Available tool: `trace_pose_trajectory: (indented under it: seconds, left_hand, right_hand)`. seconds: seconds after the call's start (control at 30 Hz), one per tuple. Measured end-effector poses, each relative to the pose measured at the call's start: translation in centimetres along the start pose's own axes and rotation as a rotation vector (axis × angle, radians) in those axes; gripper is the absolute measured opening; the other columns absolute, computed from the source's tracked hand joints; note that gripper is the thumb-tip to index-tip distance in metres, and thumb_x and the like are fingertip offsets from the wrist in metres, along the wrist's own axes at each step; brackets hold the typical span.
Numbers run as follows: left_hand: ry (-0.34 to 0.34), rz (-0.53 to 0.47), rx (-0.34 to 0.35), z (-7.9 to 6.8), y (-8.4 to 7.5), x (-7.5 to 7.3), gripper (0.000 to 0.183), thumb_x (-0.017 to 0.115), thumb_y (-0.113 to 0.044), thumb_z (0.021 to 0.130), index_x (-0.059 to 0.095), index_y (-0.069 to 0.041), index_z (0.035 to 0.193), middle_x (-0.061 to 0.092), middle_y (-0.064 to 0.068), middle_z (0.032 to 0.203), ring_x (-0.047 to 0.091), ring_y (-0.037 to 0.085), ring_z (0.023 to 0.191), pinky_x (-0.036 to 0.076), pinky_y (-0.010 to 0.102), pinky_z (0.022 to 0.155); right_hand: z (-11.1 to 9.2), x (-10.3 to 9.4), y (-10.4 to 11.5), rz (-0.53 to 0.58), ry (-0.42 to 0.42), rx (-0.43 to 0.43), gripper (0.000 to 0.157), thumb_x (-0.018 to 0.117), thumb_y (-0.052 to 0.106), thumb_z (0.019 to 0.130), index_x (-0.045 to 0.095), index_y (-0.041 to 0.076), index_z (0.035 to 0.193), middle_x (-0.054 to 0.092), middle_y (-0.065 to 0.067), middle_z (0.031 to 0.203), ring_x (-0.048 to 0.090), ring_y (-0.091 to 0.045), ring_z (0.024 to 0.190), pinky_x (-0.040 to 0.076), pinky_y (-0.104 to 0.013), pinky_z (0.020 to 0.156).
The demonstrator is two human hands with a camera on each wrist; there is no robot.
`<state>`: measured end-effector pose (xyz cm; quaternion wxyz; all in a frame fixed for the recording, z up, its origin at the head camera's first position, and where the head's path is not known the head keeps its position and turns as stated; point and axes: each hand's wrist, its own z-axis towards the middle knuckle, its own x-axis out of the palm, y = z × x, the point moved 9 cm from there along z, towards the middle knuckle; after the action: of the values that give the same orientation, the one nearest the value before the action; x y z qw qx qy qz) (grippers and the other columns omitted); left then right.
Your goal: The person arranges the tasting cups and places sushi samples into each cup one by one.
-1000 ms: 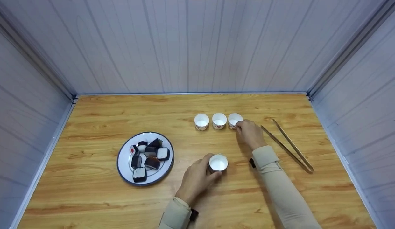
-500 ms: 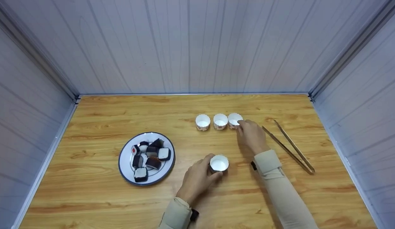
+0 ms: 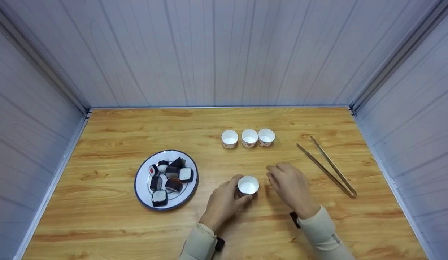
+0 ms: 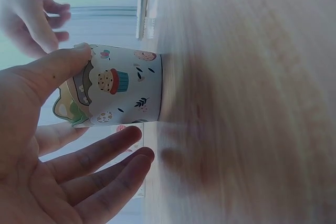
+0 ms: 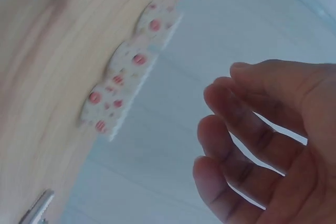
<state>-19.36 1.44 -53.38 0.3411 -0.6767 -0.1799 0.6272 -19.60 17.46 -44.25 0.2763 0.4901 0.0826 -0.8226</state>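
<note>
Yellow-brown wood grain ran across the table (image 3: 112, 224), and from my station I saw the blue-rimmed plate (image 3: 142, 180) at left and the tongs (image 3: 325, 170) lying splayed at right. The right hand (image 3: 290, 186) had just drawn back from the rightmost cup (image 3: 266, 137) of the far row; its grip hung loosely curled on nothing, so I judged that cup placed. The left hand (image 3: 224, 204) had its grip around the nearer cup (image 3: 248, 185), upright on the table; green and yellow at its rim suggested a nested stack, though I couldn't be certain. Only white showed inside the row's three cups (image 3: 229, 139). Several dark-and-white pieces (image 3: 173, 185) sat on the plate.
</note>
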Motion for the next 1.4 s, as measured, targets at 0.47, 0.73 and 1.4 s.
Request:
trace_pose_trajectory:
  seconds: [0.47,0.73,1.4]
  left_hand:
    - [-0.006,0.005,0.023,-0.2,0.0,0.1,0.062,0.079,-0.041,0.086,0.055,-0.019,0.139,0.068,0.005,0.123,0.065,0.022,0.109,0.056,0.044,0.086]
    - [-0.017,0.049,0.044,-0.3,0.1,0.2,0.064,0.080,-0.037,0.087,0.053,-0.016,0.141,0.068,0.007,0.121,0.066,0.025,0.105,0.057,0.046,0.083]
    - [-0.032,-0.010,0.050,-0.1,0.3,0.1,0.058,0.080,-0.033,0.087,0.058,-0.009,0.135,0.067,0.009,0.124,0.064,0.025,0.112,0.054,0.045,0.091]
  right_hand:
    - [-2.8,2.0,3.4,0.104,0.076,-0.091,0.021,0.085,0.009,0.079,0.076,0.009,0.099,0.062,0.001,0.079,0.053,-0.011,0.063,0.049,-0.027,0.051]
    - [-3.3,4.2,3.8,0.116,0.127,-0.125,0.018,0.084,0.007,0.079,0.076,0.010,0.095,0.059,0.001,0.077,0.050,-0.011,0.061,0.047,-0.026,0.050]
    - [-2.6,4.7,3.2,0.213,0.157,-0.123,0.008,0.083,0.011,0.081,0.076,0.015,0.083,0.061,0.004,0.079,0.056,-0.013,0.070,0.051,-0.029,0.057]
